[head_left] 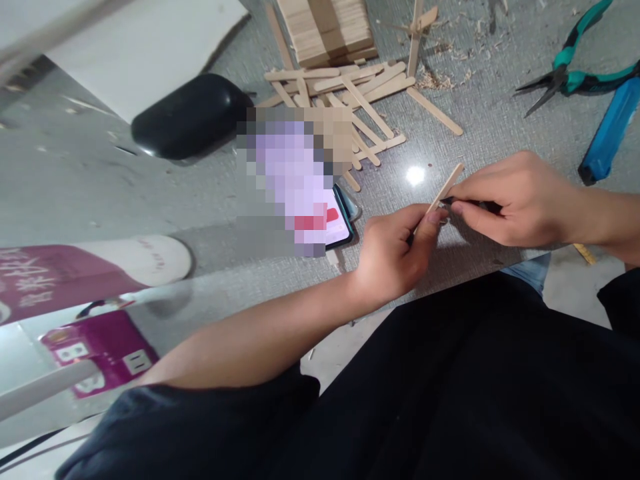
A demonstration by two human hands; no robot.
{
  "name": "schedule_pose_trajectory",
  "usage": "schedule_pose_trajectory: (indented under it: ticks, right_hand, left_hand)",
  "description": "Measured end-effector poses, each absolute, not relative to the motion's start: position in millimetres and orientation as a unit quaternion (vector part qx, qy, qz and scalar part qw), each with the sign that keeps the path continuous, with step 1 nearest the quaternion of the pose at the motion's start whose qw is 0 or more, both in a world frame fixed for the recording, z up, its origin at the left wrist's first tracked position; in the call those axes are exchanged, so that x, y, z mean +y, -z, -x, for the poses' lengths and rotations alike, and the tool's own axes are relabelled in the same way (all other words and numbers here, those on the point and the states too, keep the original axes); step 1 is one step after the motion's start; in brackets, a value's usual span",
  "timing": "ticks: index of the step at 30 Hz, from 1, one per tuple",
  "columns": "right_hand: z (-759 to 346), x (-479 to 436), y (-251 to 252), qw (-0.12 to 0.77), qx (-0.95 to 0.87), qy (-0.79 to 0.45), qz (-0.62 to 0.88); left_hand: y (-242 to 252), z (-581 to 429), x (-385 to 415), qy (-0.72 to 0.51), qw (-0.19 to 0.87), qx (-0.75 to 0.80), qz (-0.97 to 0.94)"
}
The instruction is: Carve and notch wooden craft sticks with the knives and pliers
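A wooden craft stick [447, 187] is pinched between the thumb and fingers of my left hand [397, 253], slanting up and to the right over the table's near edge. My right hand [523, 200] comes in from the right, its fingers closed around a small dark, thin tool [449, 201]. The tip of that tool meets the side of the stick, just above my left thumb. Most of the tool is hidden inside the fist, so its kind cannot be made out. Beyond my hands lies a loose heap of craft sticks [367, 110].
Behind the heap sits a stacked block of sticks [327, 30], with wood shavings [440, 80] beside it. A phone [340, 223], partly blurred, lies left of my hands. Pliers [565, 77] and a blue-handled tool [610, 133] lie right; a black case [193, 117] and purple power strip [110, 353] left.
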State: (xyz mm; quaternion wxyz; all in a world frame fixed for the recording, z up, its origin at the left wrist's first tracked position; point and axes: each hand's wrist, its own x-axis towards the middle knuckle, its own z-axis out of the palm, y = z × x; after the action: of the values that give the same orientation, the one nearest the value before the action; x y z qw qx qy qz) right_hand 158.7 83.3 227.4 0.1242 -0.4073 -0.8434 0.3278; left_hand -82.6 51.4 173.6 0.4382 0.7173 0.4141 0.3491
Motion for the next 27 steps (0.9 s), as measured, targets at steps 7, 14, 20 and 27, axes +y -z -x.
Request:
schedule_pose_trajectory:
  ticks: [7,14,20,27]
  right_hand:
    - [-156.9,81.0,-228.1,0.13,-0.838,-0.327,0.416]
    - [-158.5,82.8,-227.2,0.121,-0.845,-0.314,0.415]
    - [-158.6,84.4,-227.6,0.124,-0.845,-0.324,0.407]
    - [-157.2,82.6,-227.6,0.115,-0.847,-0.318,0.411]
  left_hand:
    - [-175.0,83.1,52.8,-0.336,0.442,0.412,-0.722]
    - [-172.5,83.2,53.7,-0.335,0.46,0.413,-0.711]
    - [-171.1,82.8,54.7,-0.331,0.461,0.409,-0.714]
    - [-172.0,83.6,54.9,-0.317,0.441,0.402,-0.737]
